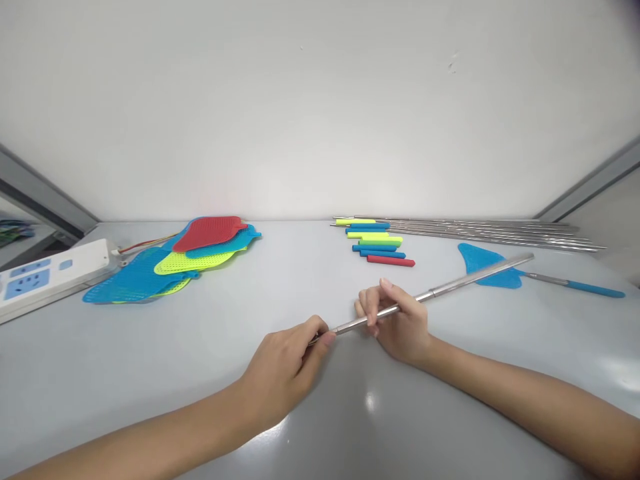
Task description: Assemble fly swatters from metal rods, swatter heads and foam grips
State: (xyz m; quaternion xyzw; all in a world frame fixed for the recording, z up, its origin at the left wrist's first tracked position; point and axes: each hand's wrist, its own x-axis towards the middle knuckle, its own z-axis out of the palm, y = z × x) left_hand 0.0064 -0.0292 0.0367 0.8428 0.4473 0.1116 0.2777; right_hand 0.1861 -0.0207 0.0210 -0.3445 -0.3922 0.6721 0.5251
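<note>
A silver telescopic metal rod (475, 275) slants up to the right above the table, its thicker section at the far right end. My left hand (285, 367) is closed on the rod's thin end, thumb and fingers pinching it, and the very tip is hidden in the grip. My right hand (404, 328), palm upward, holds the middle of the rod with bent fingers. Behind the rod's thick end lies a flyswatter with a blue head (493, 265), a metal shaft and a blue handle (595, 289); the rod partly covers the head.
Flyswatter heads in blue, yellow and red (213, 232) are piled at the left. Several coloured handle sleeves (391, 261) lie at the back centre, beside a bundle of metal rods (500, 230) along the wall. A white power strip (75, 263) sits at the left edge.
</note>
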